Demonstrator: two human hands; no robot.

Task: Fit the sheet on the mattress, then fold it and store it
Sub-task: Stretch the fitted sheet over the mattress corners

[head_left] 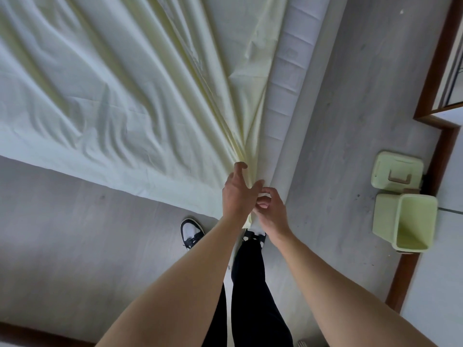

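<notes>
both hands are bunched up at the mattress (288, 78) corner: left hand (235, 194) pinching the gathered sheet (112, 78), fingers half curled, right hand (271, 211) curled round it just below. rest of the sheet's spread wrinkly over the mattress beyond

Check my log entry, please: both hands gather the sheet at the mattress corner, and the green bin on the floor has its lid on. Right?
Not quite. In the head view the bin is open; its lid lies on the floor beside it. Both hands, left and right, do gather the sheet at the mattress corner.
</notes>
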